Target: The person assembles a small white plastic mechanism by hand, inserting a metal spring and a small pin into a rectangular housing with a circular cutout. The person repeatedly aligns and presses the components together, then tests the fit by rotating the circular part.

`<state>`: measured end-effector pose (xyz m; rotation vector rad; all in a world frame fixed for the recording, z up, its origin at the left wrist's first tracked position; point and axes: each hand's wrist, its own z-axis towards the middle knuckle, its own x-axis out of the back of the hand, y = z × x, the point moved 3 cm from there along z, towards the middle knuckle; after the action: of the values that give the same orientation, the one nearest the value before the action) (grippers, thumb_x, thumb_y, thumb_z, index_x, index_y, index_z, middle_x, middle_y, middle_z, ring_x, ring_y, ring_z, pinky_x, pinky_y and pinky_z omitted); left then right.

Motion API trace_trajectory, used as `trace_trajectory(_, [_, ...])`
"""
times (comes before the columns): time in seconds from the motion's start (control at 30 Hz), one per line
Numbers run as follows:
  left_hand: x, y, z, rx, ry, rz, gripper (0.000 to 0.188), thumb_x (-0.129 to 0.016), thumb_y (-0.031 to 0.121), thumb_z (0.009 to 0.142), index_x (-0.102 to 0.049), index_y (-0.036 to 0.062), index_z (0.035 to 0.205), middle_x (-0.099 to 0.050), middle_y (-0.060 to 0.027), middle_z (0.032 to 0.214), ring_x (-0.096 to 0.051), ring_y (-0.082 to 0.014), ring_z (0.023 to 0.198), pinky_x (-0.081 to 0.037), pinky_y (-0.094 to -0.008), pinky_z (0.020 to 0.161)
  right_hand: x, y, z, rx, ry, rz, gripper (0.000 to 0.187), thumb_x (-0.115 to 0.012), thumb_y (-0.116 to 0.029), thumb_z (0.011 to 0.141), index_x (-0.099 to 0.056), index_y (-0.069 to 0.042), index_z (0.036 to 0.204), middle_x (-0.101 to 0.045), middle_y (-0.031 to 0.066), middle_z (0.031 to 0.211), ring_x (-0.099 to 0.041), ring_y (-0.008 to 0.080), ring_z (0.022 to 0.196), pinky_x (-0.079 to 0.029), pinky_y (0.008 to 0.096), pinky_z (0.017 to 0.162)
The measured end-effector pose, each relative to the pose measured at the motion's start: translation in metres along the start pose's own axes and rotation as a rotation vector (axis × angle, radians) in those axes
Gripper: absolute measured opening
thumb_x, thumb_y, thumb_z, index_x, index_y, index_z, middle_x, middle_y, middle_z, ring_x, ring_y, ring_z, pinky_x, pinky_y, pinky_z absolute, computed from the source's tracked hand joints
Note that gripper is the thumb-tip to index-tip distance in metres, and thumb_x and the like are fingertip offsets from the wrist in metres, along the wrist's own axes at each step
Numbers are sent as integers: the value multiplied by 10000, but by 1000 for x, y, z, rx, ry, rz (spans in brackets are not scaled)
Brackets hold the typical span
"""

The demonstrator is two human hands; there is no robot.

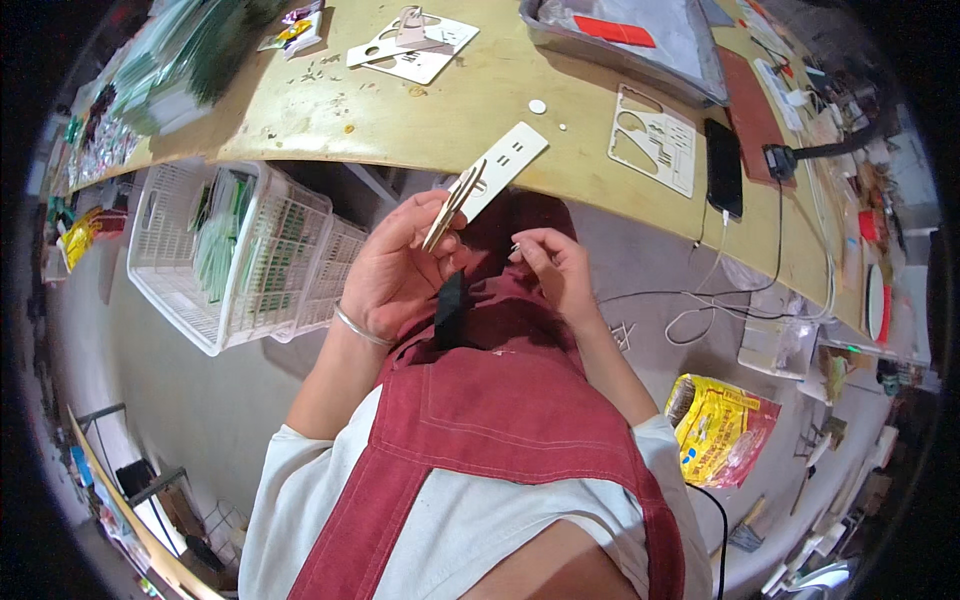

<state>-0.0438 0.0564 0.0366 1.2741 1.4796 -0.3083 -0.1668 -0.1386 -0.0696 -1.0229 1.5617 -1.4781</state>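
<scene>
My left hand point(405, 250) is closed round several thin, pale cut-out pieces point(455, 205), seen almost edge-on. Out beyond them, toward the table, sticks a flat cream strip point(510, 160) with small slots; it overlaps the held pieces, and I cannot tell whether it is joined to them. To the right, above my lap, my right hand point(552, 262) pinches thumb and finger together on a tiny pale bit point(516, 247), too small to name. The two hands are apart. On the table ahead lie a small white disc point(537, 106) and a cut-out sheet point(655, 140).
A grey tray point(640, 70) holds a red piece. Beside a black phone point(724, 168) run cables. More cut-out sheets point(425, 50) and stacked clear packets point(180, 70) lie at the back left. White plastic crates point(240, 250) stand below the table edge; a yellow bag point(720, 430) lies at right.
</scene>
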Motion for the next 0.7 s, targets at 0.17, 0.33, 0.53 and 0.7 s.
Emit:
trace_trajectory(0.17, [-11, -4, -3, -40, -47, 86, 246, -701, 158, 1060, -640, 50, 1272, -753, -90, 1059, -708, -145, 807, -613, -360, 825, 3, -83, -16, 99, 79, 340, 246, -663, -207, 1113, -776, 11, 1098, -728, 37, 870, -614, 79, 666, -499, 244, 612])
trace_trajectory(0.33, [-23, -7, -7, 88, -74, 39, 262, -713, 176, 1059, -657, 44, 1278, -756, -88, 1079, -719, -137, 873, -619, -343, 838, 0, -107, -18, 79, 115, 477, 293, -647, -235, 1122, -764, 32, 1087, -738, 70, 841, -587, 115, 560, -467, 265, 544])
trace_trajectory(0.53, [-29, -6, 9, 124, -118, -43, 229, -708, 168, 1066, -679, 43, 1256, -756, -96, 1077, -720, -135, 865, -625, -328, 823, -1, -133, -5, 12, 31, 529, 371, -540, -268, 1161, -672, 37, 1323, -723, 105, 805, -695, 169, 712, -549, 300, 635])
trace_trajectory(0.7, [-34, 1, 32, 143, -110, -47, 238, -700, 164, 1071, -664, 35, 1269, -752, -101, 1085, -721, -141, 861, -628, -318, 820, 7, -135, 15, -44, -1, 564, 362, -518, -209, 1150, -655, 33, 1381, -792, 175, 1018, -777, 221, 907, -591, 317, 723])
